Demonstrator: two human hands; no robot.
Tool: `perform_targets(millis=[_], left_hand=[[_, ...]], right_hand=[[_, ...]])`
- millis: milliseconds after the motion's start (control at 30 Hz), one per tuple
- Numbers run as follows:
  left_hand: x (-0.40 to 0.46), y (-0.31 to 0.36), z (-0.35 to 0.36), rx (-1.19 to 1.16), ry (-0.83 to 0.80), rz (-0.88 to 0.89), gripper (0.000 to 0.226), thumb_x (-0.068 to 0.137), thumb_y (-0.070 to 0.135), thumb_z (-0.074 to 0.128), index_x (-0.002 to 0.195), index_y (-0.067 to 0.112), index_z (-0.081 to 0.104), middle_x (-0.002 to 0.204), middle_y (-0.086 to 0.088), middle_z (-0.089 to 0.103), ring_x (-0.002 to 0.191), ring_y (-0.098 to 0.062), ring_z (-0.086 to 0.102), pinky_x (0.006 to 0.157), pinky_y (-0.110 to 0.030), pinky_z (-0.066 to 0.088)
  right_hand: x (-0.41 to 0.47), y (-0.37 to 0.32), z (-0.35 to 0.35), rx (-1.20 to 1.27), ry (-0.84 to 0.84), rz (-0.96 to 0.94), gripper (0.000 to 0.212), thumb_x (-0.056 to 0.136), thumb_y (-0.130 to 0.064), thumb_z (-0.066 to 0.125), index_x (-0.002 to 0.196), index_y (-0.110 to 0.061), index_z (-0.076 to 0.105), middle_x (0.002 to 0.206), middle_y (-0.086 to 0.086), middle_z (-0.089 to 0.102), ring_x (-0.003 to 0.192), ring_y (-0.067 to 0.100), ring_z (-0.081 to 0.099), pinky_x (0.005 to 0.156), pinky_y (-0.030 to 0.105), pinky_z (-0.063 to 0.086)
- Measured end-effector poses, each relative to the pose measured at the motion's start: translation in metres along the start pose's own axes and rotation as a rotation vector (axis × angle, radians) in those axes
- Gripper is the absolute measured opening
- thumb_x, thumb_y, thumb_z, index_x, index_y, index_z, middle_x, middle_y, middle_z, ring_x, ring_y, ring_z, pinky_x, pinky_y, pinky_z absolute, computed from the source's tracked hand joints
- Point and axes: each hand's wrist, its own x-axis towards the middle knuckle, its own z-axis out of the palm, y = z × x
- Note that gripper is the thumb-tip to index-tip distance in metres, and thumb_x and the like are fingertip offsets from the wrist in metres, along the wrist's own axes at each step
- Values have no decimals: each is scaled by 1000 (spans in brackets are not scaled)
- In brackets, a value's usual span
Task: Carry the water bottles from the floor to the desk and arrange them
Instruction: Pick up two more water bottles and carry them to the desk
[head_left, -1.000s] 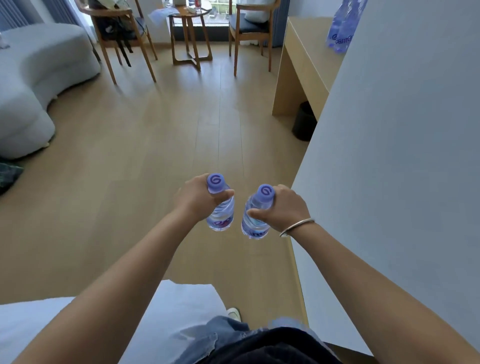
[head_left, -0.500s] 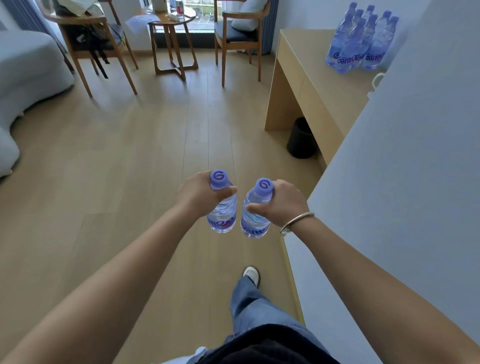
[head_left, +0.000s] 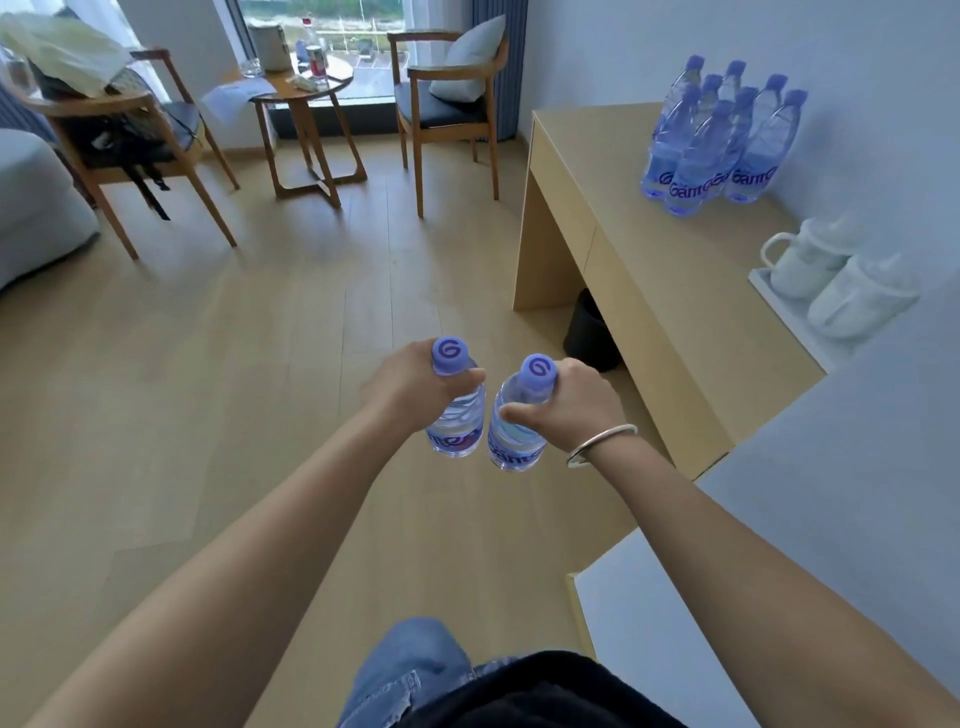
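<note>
I carry two clear water bottles with purple caps out in front of me, above the wooden floor. My left hand (head_left: 410, 387) grips the left bottle (head_left: 457, 421) around its neck and shoulder. My right hand (head_left: 571, 402) grips the right bottle (head_left: 517, 431) the same way; a silver bangle sits on that wrist. Both bottles stand upright, side by side, nearly touching. The light wooden desk (head_left: 670, 291) runs along the wall ahead on the right. Several matching bottles (head_left: 717, 140) stand clustered at its far end.
A white tray with two white mugs (head_left: 831, 275) sits on the desk's near part. A black bin (head_left: 589, 338) stands under the desk. Two wooden chairs (head_left: 447, 104) and a small round table (head_left: 301, 98) stand by the window. A grey wall corner juts out at right.
I have walked forward and past the wall corner, bottles still held. The desk, the bottle cluster and the mugs have come into full view and nearer.
</note>
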Motion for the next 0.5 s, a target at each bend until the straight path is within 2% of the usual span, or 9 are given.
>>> perform_targets(millis=[100, 200, 267, 367, 433, 500], left_hand=[[46, 10, 4, -31, -35, 22, 16, 76, 40, 67, 76, 23, 66, 69, 7, 63, 66, -14, 56, 60, -27, 43], [100, 21, 9, -27, -72, 41, 20, 75, 39, 68, 69, 21, 62, 65, 4, 59, 63, -16, 51, 61, -28, 41], [143, 30, 9, -25, -106, 71, 23, 75, 40, 69, 72, 17, 63, 68, 2, 60, 64, -16, 51, 61, -28, 41], [202, 46, 6, 2, -148, 125, 23, 75, 42, 68, 70, 19, 63, 63, 6, 58, 60, -13, 49, 58, -26, 39], [244, 58, 0, 21, -174, 150, 24, 74, 42, 69, 60, 26, 58, 59, 10, 55, 59, -13, 50, 57, -26, 39], [281, 71, -6, 30, -203, 181, 21, 74, 44, 69, 62, 29, 60, 64, 9, 60, 65, -16, 56, 63, -32, 47]], right_hand=[[35, 6, -7, 21, 22, 38, 40, 62, -50, 70, 56, -23, 41, 64, -4, 44, 60, 17, 47, 50, 24, 33], [77, 12, -14, 46, 46, 85, 38, 62, -46, 68, 54, -23, 39, 62, -4, 43, 57, 17, 44, 47, 25, 31], [110, 15, -19, 52, 74, 129, 38, 63, -44, 68, 55, -22, 39, 62, -3, 44, 55, 17, 43, 46, 25, 29], [158, 19, -30, 56, 118, 202, 36, 64, -44, 69, 57, -19, 44, 62, -1, 46, 53, 15, 41, 45, 25, 26], [194, 19, -37, 62, 141, 250, 34, 63, -45, 69, 63, -15, 52, 66, 1, 52, 56, 17, 45, 46, 26, 29], [226, 19, -44, 101, 163, 292, 34, 63, -44, 69, 66, -14, 55, 67, 4, 57, 59, 20, 49, 49, 27, 35]])
